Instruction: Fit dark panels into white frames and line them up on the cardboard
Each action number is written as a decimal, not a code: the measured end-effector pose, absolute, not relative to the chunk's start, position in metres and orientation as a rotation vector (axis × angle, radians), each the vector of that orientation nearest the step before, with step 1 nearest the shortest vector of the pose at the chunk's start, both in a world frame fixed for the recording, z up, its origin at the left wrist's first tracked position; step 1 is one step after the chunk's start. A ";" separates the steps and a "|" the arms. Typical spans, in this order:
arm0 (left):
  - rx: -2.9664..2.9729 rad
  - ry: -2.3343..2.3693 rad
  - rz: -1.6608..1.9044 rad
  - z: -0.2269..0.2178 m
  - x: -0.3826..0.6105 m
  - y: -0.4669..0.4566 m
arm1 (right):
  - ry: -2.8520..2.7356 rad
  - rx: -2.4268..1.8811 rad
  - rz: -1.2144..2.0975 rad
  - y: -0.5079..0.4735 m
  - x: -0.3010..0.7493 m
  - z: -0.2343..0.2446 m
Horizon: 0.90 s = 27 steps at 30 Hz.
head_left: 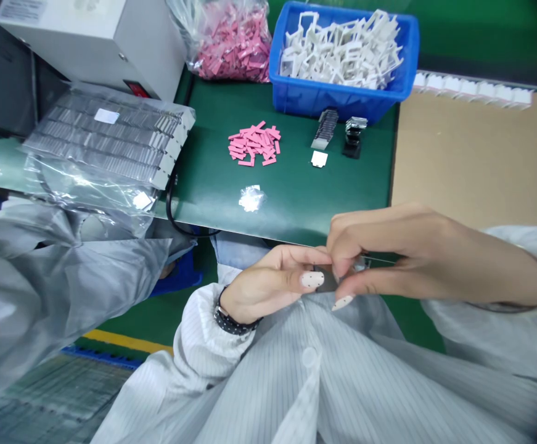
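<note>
Both hands are up close over the chest: the left hand (pixel 263 283) and right hand (pixel 416 253) pinch a small dark piece (pixel 326 282) between their fingertips, just past the edge of the green table (pixel 291 203). Both grips are closed on it, so this looks like the fiddly fingertip stage, and that thin piece calls for a steady pinch. Up on the table sit pink pieces (pixel 253 143) and a blue crate (pixel 342 102) of white frames (pixel 342 52).

No legible text anywhere, white label (pixel 106 116) on plastic-wrapped grey trays (pixel 87 145) unreadable
</note>
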<state>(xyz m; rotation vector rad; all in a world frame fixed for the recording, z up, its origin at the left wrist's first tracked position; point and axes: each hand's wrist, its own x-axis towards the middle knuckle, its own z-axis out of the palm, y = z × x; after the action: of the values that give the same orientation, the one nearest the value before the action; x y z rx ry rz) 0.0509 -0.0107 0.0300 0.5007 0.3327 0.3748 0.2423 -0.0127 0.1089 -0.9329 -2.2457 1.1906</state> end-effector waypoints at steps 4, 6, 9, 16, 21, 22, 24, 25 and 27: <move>0.455 0.397 0.358 0.033 0.050 -0.011 | -2.257 -0.906 1.084 -0.015 0.242 0.106; 0.429 0.381 0.374 0.035 0.050 -0.011 | -2.264 -0.902 1.023 -0.016 0.243 0.104; 0.408 0.347 0.387 0.038 0.051 -0.012 | -2.264 -0.899 1.012 -0.017 0.245 0.103; 0.399 0.312 0.386 0.039 0.051 -0.013 | -2.328 -0.920 0.945 -0.018 0.246 0.106; 0.390 0.325 0.382 0.041 0.052 -0.013 | -2.332 -0.923 0.916 -0.020 0.245 0.105; 0.389 0.327 0.386 0.040 0.052 -0.013 | -2.329 -0.925 0.898 -0.020 0.245 0.104; 0.395 0.321 0.392 0.040 0.053 -0.013 | -2.326 -0.944 0.853 -0.021 0.245 0.104; 0.403 0.319 0.401 0.040 0.053 -0.013 | -2.326 -0.959 0.820 -0.022 0.246 0.103; 0.416 0.329 0.448 0.040 0.054 -0.014 | -2.312 -0.989 0.737 -0.025 0.245 0.102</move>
<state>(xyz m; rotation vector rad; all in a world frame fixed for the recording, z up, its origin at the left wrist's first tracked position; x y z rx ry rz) 0.0539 -0.0140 0.0396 0.4163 0.3294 0.4480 0.2454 -0.0254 0.1024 -0.9889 -2.3124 0.7367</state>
